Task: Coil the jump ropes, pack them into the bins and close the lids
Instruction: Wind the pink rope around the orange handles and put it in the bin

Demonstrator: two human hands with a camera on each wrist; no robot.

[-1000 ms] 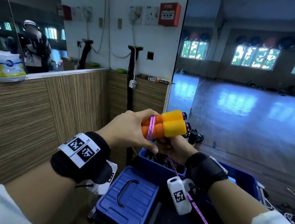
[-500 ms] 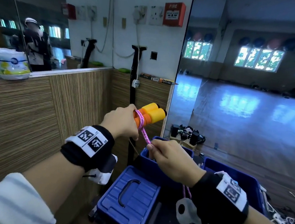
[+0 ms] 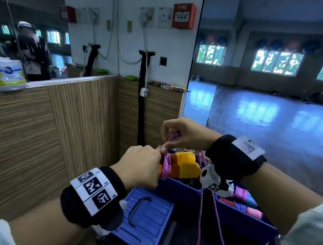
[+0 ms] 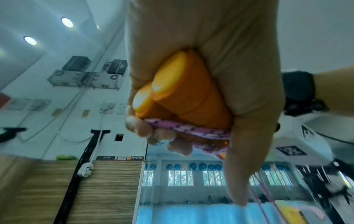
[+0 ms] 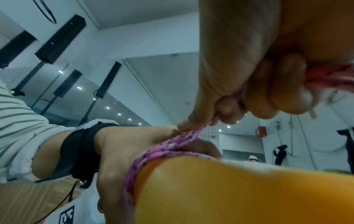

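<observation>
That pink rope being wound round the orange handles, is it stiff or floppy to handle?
Probably floppy: the rope bends tightly round the handles, and its free length hangs slack below them. It looks braided, so likely grippy rather than slippery; the right hand holds it with a mere pinch. The wraps may loosen if let go.

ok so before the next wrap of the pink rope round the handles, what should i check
1. Left hand grips both orange handles together: ok.
2. Right hand pinches the pink rope: ok.
3. Wraps sit side by side on the handles: ok.
4. Loose rope hangs down free of tangles: cannot tell.
5. Blue bin open for packing: ok.
6. Room left in that bin: cannot tell.
</observation>
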